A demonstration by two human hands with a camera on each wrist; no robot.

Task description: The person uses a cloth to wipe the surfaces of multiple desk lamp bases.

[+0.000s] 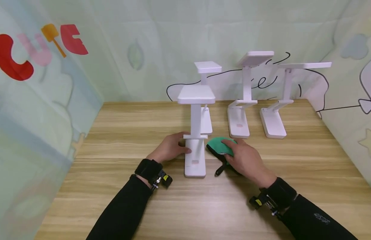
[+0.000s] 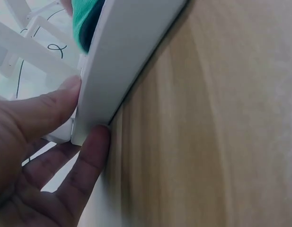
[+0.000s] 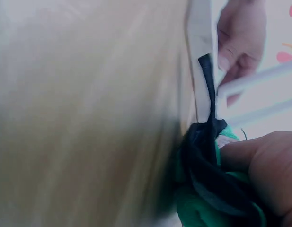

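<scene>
A white folding phone stand (image 1: 195, 163) stands upright on the wooden table, its flat top plate level. My left hand (image 1: 169, 146) holds it at the back left of its base; in the left wrist view the thumb lies on the base's upper edge and fingers are at its lower end, close to the tabletop. To the right of this stand my right hand (image 1: 246, 160) grips a green cloth mitt (image 1: 216, 145) with black edging and a black strap. In the right wrist view the strap (image 3: 208, 80) overlaps the side of the base, and the thumb presses on the mitt.
Behind stand three more white stands: one (image 1: 206, 123) partly hidden by the front stand, one (image 1: 238, 125) with a tilted top and one (image 1: 273, 125) at the far right. A printed fabric backdrop (image 1: 137, 40) surrounds the wooden table (image 1: 125, 120) at the back and sides.
</scene>
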